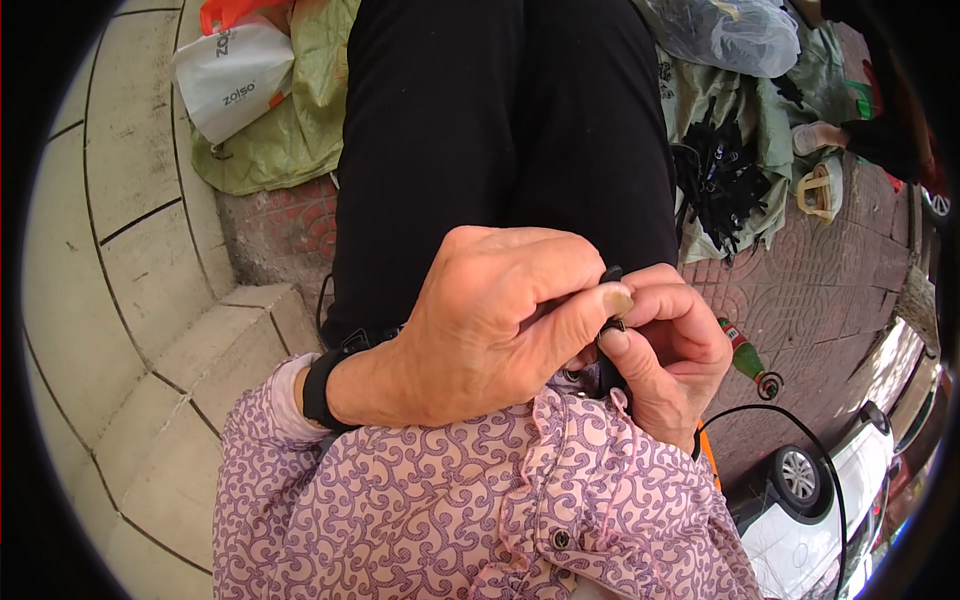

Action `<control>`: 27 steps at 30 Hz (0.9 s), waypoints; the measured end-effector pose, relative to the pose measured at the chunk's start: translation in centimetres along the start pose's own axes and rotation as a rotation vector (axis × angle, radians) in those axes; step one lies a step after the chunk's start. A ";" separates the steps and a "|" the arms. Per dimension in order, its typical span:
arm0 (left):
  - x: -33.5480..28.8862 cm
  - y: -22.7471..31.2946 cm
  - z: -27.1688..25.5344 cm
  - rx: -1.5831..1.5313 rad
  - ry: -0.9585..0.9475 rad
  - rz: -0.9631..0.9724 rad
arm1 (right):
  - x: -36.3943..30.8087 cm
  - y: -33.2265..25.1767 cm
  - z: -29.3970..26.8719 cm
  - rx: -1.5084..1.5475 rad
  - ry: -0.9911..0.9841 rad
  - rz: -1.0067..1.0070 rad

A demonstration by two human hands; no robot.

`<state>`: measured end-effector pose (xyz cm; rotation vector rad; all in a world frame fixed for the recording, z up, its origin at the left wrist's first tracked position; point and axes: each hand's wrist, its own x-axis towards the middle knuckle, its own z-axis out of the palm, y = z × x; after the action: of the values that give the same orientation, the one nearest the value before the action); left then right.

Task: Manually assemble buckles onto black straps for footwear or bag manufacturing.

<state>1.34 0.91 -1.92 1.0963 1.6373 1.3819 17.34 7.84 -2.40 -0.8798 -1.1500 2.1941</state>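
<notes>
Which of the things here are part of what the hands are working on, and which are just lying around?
In hand:
- small black part, pinched between left hand and right hand
- pile of similar black pieces on the green sheet, probably the supply

Lying about:
- white bag
- green sack
- clear plastic bag
- green bottle
- sandal
- white car

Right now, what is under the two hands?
Under the left hand and right hand lie black trousers. A small black piece shows between the fingers; the rest is covered.
</notes>
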 end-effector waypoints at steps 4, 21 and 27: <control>0.2 -0.1 -0.3 0.045 -0.067 0.120 | 0.1 -0.3 -0.1 -0.061 0.005 0.004; -0.5 0.1 -0.7 0.064 -0.143 0.059 | 0.6 -0.5 -0.3 0.116 0.076 0.229; -0.8 -0.1 -0.2 0.055 -0.039 0.049 | 0.8 -1.0 0.2 0.180 0.095 0.272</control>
<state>1.44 0.04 -1.98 1.1950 1.6394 1.3452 16.76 8.81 -1.68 -1.1014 -0.8122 2.3966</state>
